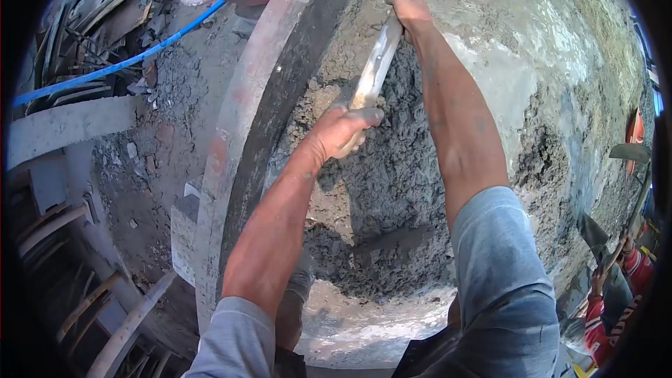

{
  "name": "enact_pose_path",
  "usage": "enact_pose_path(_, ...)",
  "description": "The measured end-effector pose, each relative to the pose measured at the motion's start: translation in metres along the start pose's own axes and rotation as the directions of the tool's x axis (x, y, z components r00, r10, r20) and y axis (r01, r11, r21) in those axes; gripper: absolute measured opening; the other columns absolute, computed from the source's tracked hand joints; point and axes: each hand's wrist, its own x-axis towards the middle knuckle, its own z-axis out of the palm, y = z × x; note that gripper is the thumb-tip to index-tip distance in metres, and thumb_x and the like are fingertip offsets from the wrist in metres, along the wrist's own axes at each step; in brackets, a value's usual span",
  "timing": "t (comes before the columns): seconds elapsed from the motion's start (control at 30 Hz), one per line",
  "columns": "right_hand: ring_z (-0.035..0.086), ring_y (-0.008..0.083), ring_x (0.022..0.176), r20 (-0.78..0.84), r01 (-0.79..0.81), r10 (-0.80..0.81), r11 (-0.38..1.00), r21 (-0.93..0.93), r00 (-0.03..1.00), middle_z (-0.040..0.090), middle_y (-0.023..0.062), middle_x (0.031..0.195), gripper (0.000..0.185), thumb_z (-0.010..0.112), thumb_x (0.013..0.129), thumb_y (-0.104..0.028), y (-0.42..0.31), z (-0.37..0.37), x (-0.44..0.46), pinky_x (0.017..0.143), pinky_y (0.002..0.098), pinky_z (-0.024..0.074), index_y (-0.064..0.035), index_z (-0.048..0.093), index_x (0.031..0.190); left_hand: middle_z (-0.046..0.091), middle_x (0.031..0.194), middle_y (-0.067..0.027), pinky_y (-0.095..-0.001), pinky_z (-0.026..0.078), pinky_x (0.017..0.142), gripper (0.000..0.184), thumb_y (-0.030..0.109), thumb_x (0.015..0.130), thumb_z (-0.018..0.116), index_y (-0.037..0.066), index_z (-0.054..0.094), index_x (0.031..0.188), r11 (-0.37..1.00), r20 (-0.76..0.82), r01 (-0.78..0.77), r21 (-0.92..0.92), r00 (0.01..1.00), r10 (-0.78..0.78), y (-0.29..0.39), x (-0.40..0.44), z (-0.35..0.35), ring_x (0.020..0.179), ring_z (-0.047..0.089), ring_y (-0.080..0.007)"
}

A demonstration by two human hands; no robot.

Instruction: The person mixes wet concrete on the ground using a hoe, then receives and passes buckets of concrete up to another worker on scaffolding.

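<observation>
Well, left hand [341, 131], right hand [411, 13]; fists round pole [376, 66].

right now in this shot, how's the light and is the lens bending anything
Head view: strong sunlight, with glare whitening part of the pole; head view: wide-lens distortion, black rounded borders, and the ledge looks bowed, though how much is lens I can't tell; head view: around the red sleeve at the right rim, detail is small and hard to read.
</observation>
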Motion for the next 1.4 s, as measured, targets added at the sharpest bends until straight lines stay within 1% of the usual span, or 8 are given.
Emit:
enact_pose_path(0.43, 0.052, 0.0236, 0.043, 0.135, -0.405, 0.402, 0.914, -0.006, 0.906, 0.050, 0.0110, 0.060, 0.010, 0.058, 0.073, -0.002, -0.022, 0.003, -0.218, 0.038, 0.0372, 0.0473, 0.0058, 0.054, 0.077, 0.054, 0.057, -0.0031, -0.0331, 0.039, 0.051, 0.036, 0.037, 0.076, 0.066, 0.002, 0.062, 0.073, 0.978, -0.223, 0.210, 0.013, 0.954, -0.202, -0.022, -0.233, 0.082, 0.051, 0.050, -0.0129)
enact_pose_path(0.7, 0.066, 0.0350, 0.073, 0.324, -0.128, 0.349, 0.829, -0.545, 0.879, 0.063, 0.0267, 0.076, 0.038, 0.065, 0.064, -0.021, 0.033, -0.065, -0.404, 0.068, 0.0387, 0.0495, 0.0133, 0.060, 0.080, 0.052, 0.057, -0.0017, -0.0275, 0.040, 0.046, 0.024, 0.025, 0.079, 0.068, 0.003, 0.058, 0.076, 0.873, -0.315, 0.252, -0.417, 0.861, -0.399, -0.121, -0.384, 0.237, 0.048, 0.050, -0.0112)
enact_pose_path(0.83, 0.067, 0.0344, 0.074, 0.338, -0.387, 0.591, 0.770, -0.507, 0.732, 0.064, 0.0248, 0.077, 0.044, 0.065, 0.066, -0.022, 0.081, -0.161, -0.524, 0.066, 0.0398, 0.0523, 0.0078, 0.058, 0.097, 0.055, 0.058, -0.0011, -0.0275, 0.041, 0.044, 0.026, 0.026, 0.076, 0.071, 0.004, 0.057, 0.075, 0.725, -0.169, 0.632, -0.273, 0.710, -0.683, -0.188, -0.447, 0.331, 0.046, 0.051, -0.0107)
enact_pose_path(0.93, 0.057, 0.0166, 0.046, 0.234, -0.712, 0.761, 0.649, -0.268, 0.605, 0.056, 0.0089, 0.061, 0.030, 0.061, 0.069, -0.010, 0.082, -0.229, -0.596, 0.042, 0.0322, 0.0456, 0.0017, 0.057, 0.096, 0.066, 0.100, -0.0178, -0.0370, 0.046, 0.087, 0.066, 0.054, 0.065, 0.069, 0.002, 0.062, 0.105, 0.647, 0.001, 0.760, 0.067, 0.648, -0.762, -0.232, -0.493, 0.376, 0.097, 0.062, -0.0279)
enact_pose_path(1.07, 0.056, 0.0156, 0.046, 0.250, -0.656, 0.662, 0.745, -0.120, 0.706, 0.054, 0.0069, 0.061, 0.027, 0.058, 0.071, -0.007, 0.062, -0.252, -0.544, 0.041, 0.0313, 0.0447, 0.0041, 0.052, 0.095, 0.066, 0.101, -0.0172, -0.0389, 0.048, 0.086, 0.064, 0.052, 0.067, 0.067, 0.008, 0.060, 0.113, 0.714, -0.100, 0.655, 0.247, 0.750, -0.654, -0.220, -0.452, 0.363, 0.098, 0.063, -0.0314)
enact_pose_path(1.23, 0.055, 0.0163, 0.046, 0.041, -0.218, 0.218, 0.976, -0.003, 0.975, 0.055, 0.0075, 0.064, 0.028, 0.057, 0.073, -0.008, -0.010, -0.214, -0.320, 0.042, 0.0303, 0.0454, 0.0063, 0.047, 0.095, 0.066, 0.087, -0.0187, -0.0404, 0.050, 0.074, 0.053, 0.043, 0.068, 0.073, 0.004, 0.063, 0.101, 0.972, -0.021, 0.052, 0.227, 0.999, -0.048, -0.152, -0.230, 0.269, 0.084, 0.065, -0.0349)
enact_pose_path(1.3, 0.059, 0.0199, 0.052, 0.013, -0.062, 0.063, 0.997, -0.038, 0.998, 0.059, 0.0123, 0.068, 0.031, 0.063, 0.072, -0.015, -0.038, -0.193, -0.216, 0.047, 0.0327, 0.0482, 0.0078, 0.053, 0.091, 0.057, 0.067, -0.0016, -0.0271, 0.043, 0.052, 0.027, 0.024, 0.077, 0.072, 0.002, 0.060, 0.085, 0.976, 0.040, -0.205, 0.072, 0.978, 0.202, -0.094, -0.129, 0.233, 0.057, 0.052, -0.0087)
enact_pose_path(1.4, 0.060, 0.0368, 0.095, 0.071, 0.137, -0.118, 0.784, -0.606, 0.990, 0.059, 0.0310, 0.102, 0.055, 0.050, 0.079, -0.035, -0.022, -0.160, -0.073, 0.085, 0.0374, 0.0465, 0.0134, 0.057, 0.105, 0.055, 0.067, 0.0003, -0.0249, 0.041, 0.048, 0.036, 0.038, 0.079, 0.070, 0.004, 0.061, 0.089, 0.990, 0.003, -0.079, -0.116, 0.997, 0.079, -0.038, -0.008, 0.179, 0.054, 0.052, -0.0099)
